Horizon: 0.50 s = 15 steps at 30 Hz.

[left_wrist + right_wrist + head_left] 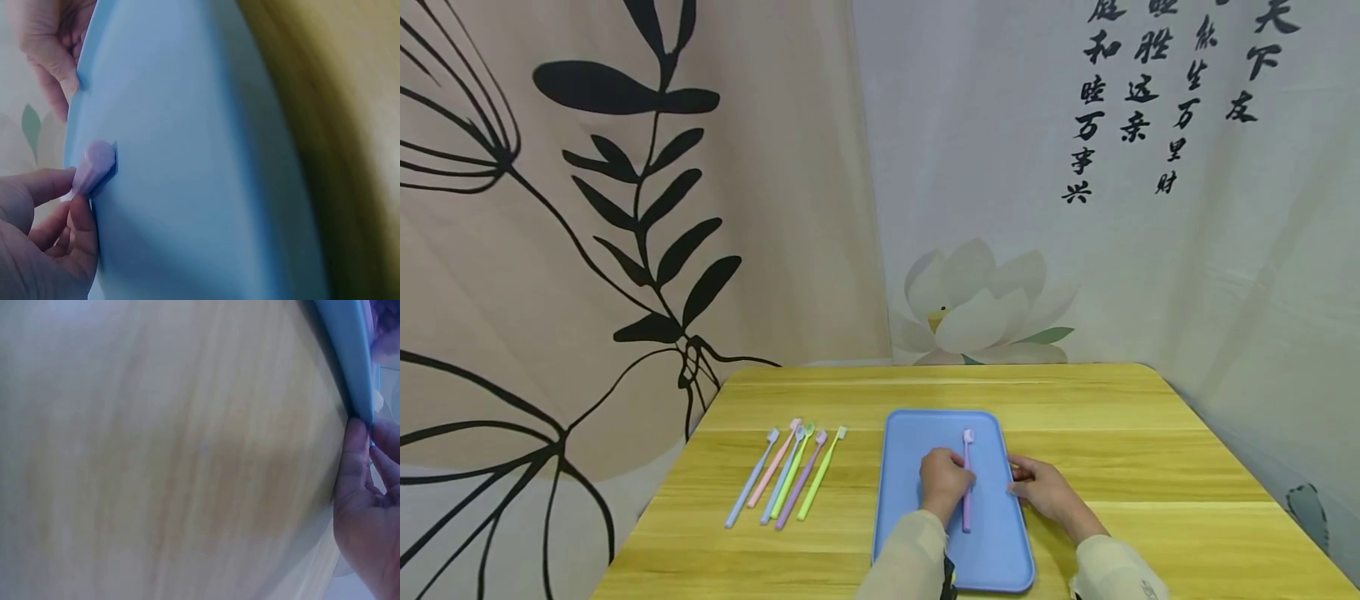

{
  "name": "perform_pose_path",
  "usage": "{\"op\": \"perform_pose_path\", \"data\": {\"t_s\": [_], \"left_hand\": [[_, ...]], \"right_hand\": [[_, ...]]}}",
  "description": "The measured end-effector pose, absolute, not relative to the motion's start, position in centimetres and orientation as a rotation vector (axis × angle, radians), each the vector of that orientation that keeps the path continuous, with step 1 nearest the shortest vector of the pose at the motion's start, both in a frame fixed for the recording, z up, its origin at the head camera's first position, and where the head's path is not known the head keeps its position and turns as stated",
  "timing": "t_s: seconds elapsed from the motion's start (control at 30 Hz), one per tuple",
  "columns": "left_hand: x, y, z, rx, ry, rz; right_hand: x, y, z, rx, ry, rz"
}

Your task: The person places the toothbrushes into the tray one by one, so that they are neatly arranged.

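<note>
Pale sleeves (910,557) come in at the bottom edge, nearest the camera, the left one ending at a dark band (948,579). Just beyond, the left hand (946,483) pinches a purple toothbrush (967,510) between thumb and fingers; the left wrist view shows the fingertips on its handle. The right hand (1051,493) grips the right rim of the blue tray (917,437), thumb and fingers pressed together on the edge.

That toothbrush lies lengthwise on the tray, right of its middle, bristles pointing away from the person. Its handle passes just beside the left hand's fingertips, between the two hands; whether its whole length rests on the tray, I cannot tell.

Judging by the layout, one brush is on the tray but not yet released, while six more brushes (822,477) lie on the desk (662,542), left of the tray and well apart from both hands. They form a loose, slanting row: blue, pink, blue, green, purple, yellow-green. Behind the desk hangs a printed curtain (797,208).
</note>
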State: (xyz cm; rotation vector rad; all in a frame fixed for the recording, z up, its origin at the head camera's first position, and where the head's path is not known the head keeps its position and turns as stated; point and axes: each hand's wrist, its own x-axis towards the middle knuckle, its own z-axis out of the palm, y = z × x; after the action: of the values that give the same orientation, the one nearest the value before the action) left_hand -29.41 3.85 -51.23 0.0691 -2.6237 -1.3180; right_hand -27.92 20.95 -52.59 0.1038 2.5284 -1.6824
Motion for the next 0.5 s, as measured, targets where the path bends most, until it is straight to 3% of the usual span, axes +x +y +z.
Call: {"op": "perform_pose_path", "data": {"t_s": [0.5], "left_hand": [[-29.8, 5.6, -51.3, 0.080, -2.645, -1.383]], "right_hand": [[-27.8, 20.9, -52.4, 0.103, 2.509, -1.691]]}}
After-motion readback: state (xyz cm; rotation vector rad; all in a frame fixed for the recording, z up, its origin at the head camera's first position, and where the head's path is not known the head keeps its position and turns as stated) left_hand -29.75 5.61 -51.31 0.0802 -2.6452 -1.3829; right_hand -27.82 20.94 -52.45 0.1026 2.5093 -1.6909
